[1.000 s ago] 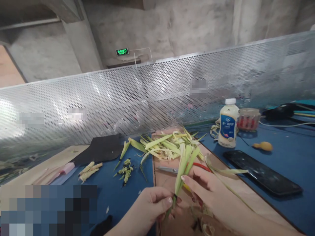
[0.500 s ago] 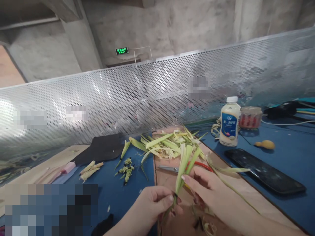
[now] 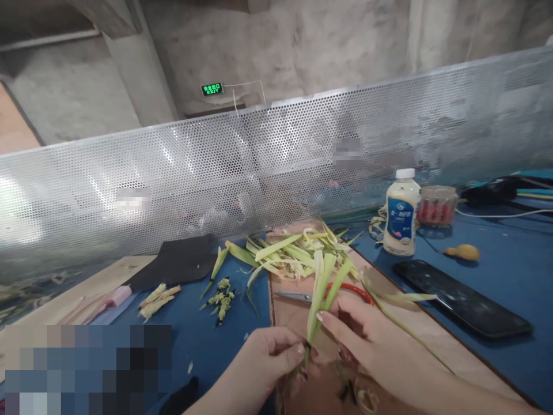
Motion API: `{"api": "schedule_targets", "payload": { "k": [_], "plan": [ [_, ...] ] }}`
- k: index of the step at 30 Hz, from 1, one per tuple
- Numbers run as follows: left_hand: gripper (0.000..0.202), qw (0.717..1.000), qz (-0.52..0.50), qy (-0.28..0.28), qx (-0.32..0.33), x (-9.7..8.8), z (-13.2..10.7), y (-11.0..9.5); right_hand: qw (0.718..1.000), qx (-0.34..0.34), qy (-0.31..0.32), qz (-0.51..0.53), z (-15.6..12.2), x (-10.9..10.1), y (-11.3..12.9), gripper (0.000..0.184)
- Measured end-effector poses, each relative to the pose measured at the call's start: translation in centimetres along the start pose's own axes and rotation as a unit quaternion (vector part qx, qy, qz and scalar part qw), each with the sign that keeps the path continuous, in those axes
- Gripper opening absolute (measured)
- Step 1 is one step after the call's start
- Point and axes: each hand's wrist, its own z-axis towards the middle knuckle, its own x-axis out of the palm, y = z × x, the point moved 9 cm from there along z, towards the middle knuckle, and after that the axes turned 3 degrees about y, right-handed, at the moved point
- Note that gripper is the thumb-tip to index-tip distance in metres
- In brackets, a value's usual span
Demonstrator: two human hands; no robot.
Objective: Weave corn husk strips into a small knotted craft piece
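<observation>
A small bundle of long green leaves [image 3: 319, 288], like corn husks, stands upright between my hands, with a dark band of thread around its narrow base. My left hand [image 3: 276, 354] is closed, pinching that base just at the dark band. Higher up, the thumb and fingers of my right hand [image 3: 360, 331] close on the leaves from the right side; some of its fingertips are hidden. Behind the bundle lie scissors [image 3: 352, 288] with red handles, partly covered by the leaves and my right hand. A heap of cut green leaves [image 3: 298, 253] is spread at the far end of the board.
The brown board [image 3: 287, 323] lies on a blue table. To its right are a phone [image 3: 462, 297], a milk-drink bottle [image 3: 401, 213], a jar [image 3: 437, 204] and a small gourd-shaped piece [image 3: 463, 252]. Small leaf bunches [image 3: 222, 300] lie left. A perforated metal screen [image 3: 194, 178] stands behind.
Both hands keep their hold on the leaf bundle, almost unmoved. My right hand has shifted very slightly to the left, and the whole view has drifted a little.
</observation>
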Motion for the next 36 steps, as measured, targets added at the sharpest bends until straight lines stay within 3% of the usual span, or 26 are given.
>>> {"api": "schedule_targets", "payload": {
  "k": [10, 25, 31, 36],
  "plan": [
    [0.033, 1.0, 0.02, -0.006, -0.002, -0.2, 0.0, 0.2, 0.999, -0.02, -0.033, -0.028, -0.2, -0.4, -0.3, 0.03],
    [0.034, 1.0, 0.025, 0.007, -0.004, -0.2, 0.2, 0.6, 0.999, -0.042, -0.029, -0.019, -0.3, -1.0, 0.9, 0.025],
    [0.032, 0.999, 0.003, 0.026, 0.018, 0.3, 0.2, 0.0, 0.999, -0.026, -0.012, -0.034, -0.2, -0.2, 0.1, 0.028],
    [0.032, 1.0, -0.005, 0.009, 0.005, -0.1, 0.3, 0.5, 0.999, -0.033, -0.024, 0.017, -0.3, -0.7, 0.0, 0.021]
  ]
}}
